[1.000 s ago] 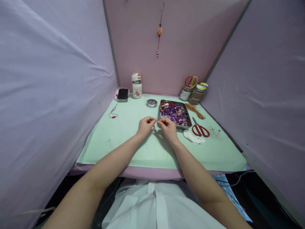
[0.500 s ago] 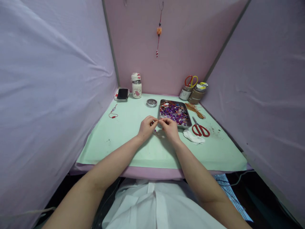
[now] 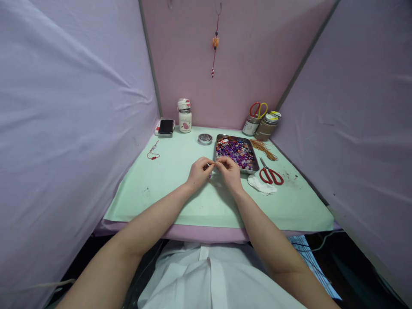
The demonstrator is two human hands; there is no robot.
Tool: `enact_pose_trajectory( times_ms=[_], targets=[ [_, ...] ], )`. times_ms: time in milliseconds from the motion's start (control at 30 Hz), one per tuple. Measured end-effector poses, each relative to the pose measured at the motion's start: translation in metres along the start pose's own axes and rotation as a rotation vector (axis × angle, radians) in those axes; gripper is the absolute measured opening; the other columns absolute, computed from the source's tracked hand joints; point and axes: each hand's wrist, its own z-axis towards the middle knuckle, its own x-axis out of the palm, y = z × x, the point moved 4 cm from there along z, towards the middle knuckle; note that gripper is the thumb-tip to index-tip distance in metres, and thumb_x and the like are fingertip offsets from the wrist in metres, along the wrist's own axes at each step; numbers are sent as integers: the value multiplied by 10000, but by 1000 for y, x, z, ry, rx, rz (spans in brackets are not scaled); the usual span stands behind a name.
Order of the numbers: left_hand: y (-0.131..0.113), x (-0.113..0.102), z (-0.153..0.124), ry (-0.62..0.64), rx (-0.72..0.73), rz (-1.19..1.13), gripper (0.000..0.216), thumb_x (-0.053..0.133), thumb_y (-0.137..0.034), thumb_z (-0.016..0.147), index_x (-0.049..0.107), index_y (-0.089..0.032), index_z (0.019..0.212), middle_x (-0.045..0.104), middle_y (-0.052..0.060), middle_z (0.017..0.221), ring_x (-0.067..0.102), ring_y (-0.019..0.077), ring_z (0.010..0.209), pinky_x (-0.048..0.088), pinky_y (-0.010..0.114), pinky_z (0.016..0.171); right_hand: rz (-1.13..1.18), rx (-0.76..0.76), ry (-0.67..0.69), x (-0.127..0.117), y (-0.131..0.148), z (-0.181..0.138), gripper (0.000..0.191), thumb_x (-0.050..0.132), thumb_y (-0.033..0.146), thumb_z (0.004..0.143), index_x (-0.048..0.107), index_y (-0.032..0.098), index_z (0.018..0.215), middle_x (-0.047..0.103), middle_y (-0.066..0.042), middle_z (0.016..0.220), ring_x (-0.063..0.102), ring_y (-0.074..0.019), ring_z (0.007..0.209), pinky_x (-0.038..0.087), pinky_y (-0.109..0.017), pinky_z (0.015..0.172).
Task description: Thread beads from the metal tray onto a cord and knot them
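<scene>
My left hand (image 3: 198, 172) and my right hand (image 3: 229, 171) meet over the pale green table top (image 3: 180, 189), fingertips pinched close together. Between them hangs a short strand of beads (image 3: 210, 175), purple and pale, held at its upper end by my left fingers. My right fingers pinch something tiny at the strand's end; I cannot make out what. A metal tray (image 3: 216, 151) full of purple, red and white beads lies just behind my right hand.
Red scissors (image 3: 271, 174) and a white tissue (image 3: 261, 184) lie right of the tray. A small round tin (image 3: 205, 138), a white bottle (image 3: 184, 116), a phone (image 3: 166, 126), two jars (image 3: 262, 122) and brown cords (image 3: 264, 149) stand at the back. A finished red-cord charm (image 3: 153, 151) lies left.
Both hands have drawn a little closer together and slightly toward the tray; the bead strand hangs shorter below my left fingers.
</scene>
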Motion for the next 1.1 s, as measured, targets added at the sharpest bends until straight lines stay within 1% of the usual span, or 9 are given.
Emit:
enact_pose_trajectory(
  times_ms=[67,133,233,333,433,533,667,833,1100],
  targets=[
    [0,0,0,-3,-10,-9,111,573,-223,818,659,-173,769,599,15,766,527,115,694,426,238,646,40,66,17,1,-3,0,185,620,388,748,623,203,759,617,-11,752,541,-160,705,448,-306,685],
    [0,0,0,-5,-20,-14,114,574,-228,816,658,-172,761,597,13,757,519,113,684,423,239,645,56,92,12,2,-4,-1,190,628,390,735,612,201,752,600,3,711,519,-145,658,440,-295,660],
    [0,0,0,-7,-31,-28,117,580,-233,815,658,-169,756,596,10,747,509,109,670,418,238,644,95,115,-29,1,-7,0,214,655,389,702,581,201,771,589,9,720,509,-131,644,429,-276,631],
    [0,1,-1,-8,-48,-48,125,585,-243,815,656,-165,748,601,12,747,506,105,660,414,236,639,193,175,-58,1,-12,1,311,702,382,652,538,210,852,600,15,753,523,-123,648,422,-261,609],
    [0,1,0,-9,-50,-65,125,584,-242,816,653,-162,750,605,12,753,504,101,653,412,233,635,289,257,-50,2,-17,2,395,736,373,618,522,210,907,604,25,749,526,-112,628,419,-253,595],
    [-1,0,0,-21,-31,-70,124,583,-245,819,652,-162,758,606,16,758,509,102,662,413,232,634,330,311,-34,3,-20,2,405,756,365,603,549,203,911,602,25,740,519,-103,607,417,-246,577],
    [-1,-1,-1,-34,-10,-49,124,578,-249,824,647,-169,759,600,18,763,525,113,693,420,239,645,350,327,-5,4,-20,2,381,776,376,590,587,211,877,607,13,752,541,-115,639,441,-251,577],
    [-2,-2,-2,-41,59,-34,117,558,-238,840,645,-179,789,602,25,806,543,119,732,430,247,670,392,352,37,5,-17,1,337,791,362,580,611,224,829,599,15,748,544,-118,646,466,-272,604],
    [-4,-1,-2,0,65,-26,113,540,-227,842,631,-181,793,597,27,817,550,129,784,437,246,688,367,331,63,5,-15,2,301,770,396,591,625,214,781,582,15,702,489,-110,595,433,-276,579]
  ],
)
